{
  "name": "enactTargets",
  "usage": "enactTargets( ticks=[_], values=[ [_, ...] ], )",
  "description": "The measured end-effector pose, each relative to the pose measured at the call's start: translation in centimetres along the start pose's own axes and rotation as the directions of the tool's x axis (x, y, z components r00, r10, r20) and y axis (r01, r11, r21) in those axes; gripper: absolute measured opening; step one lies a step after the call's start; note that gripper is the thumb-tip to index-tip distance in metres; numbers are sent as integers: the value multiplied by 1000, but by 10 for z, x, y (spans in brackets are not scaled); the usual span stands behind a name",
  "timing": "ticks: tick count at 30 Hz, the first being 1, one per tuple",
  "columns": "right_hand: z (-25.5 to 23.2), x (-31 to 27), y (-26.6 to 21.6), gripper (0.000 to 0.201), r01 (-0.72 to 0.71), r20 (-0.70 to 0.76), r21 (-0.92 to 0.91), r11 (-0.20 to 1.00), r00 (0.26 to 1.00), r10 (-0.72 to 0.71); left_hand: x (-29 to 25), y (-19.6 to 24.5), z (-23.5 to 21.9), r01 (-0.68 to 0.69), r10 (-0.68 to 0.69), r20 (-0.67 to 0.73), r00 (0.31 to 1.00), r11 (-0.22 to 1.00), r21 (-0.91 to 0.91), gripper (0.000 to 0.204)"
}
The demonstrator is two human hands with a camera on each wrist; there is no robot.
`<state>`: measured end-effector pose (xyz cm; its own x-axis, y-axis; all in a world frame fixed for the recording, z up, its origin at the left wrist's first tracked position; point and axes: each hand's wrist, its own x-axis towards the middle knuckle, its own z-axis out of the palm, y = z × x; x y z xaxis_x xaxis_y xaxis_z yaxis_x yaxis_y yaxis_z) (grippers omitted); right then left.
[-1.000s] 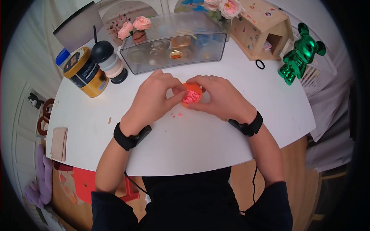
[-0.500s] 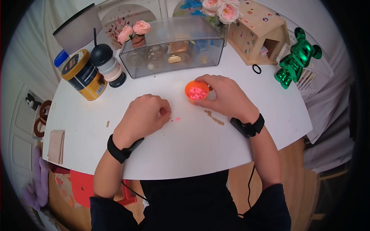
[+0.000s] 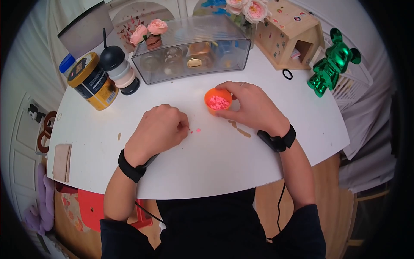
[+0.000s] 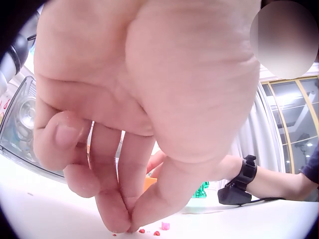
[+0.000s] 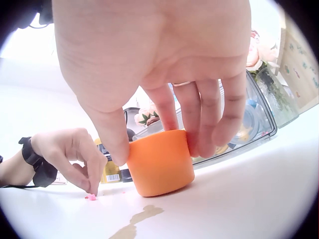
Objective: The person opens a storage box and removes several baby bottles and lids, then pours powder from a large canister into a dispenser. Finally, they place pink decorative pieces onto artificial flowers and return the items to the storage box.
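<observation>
Cup: small orange cup stands upright on the white table, near its middle, filled with pink bits.
Right hand: right hand curls thumb and fingers round the cup wall, likely steadying it against tipping.
Loose bits: a few pink bits lie on the table left of the cup.
Left hand: left hand has thumb and fingertips pressed together on the tabletop beside those bits; whether a bit is pinched, cannot tell.
Stain: tan smear just beside the cup.
</observation>
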<state>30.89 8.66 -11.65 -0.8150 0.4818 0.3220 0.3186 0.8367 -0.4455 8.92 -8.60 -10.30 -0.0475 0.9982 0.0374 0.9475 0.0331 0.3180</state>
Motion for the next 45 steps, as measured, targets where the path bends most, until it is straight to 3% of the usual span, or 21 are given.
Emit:
enactTargets(
  ticks=[8,17,23,29,40,45],
  values=[
    [0,0,-3,57,0,14,-9,1000,1000,0,0,5,3,-11,12,20,1000,999,-53,7],
    [1,0,-3,58,-13,32,-4,1000,999,13,1,8,15,-116,122,-58,991,988,97,6],
    [-2,2,-9,56,-61,68,-17,998,996,62,4,6,11,-103,104,-83,991,995,11,8],
    [-3,0,-7,56,-41,53,-21,999,998,42,6,8,12,-179,177,-94,980,984,-14,10],
    [3,-2,-3,55,36,-5,-25,999,999,-36,6,14,21,-190,205,-99,974,972,140,6],
    [0,-1,-11,57,-38,60,-28,999,997,39,12,11,29,-218,235,-96,967,962,162,6]
  ],
)
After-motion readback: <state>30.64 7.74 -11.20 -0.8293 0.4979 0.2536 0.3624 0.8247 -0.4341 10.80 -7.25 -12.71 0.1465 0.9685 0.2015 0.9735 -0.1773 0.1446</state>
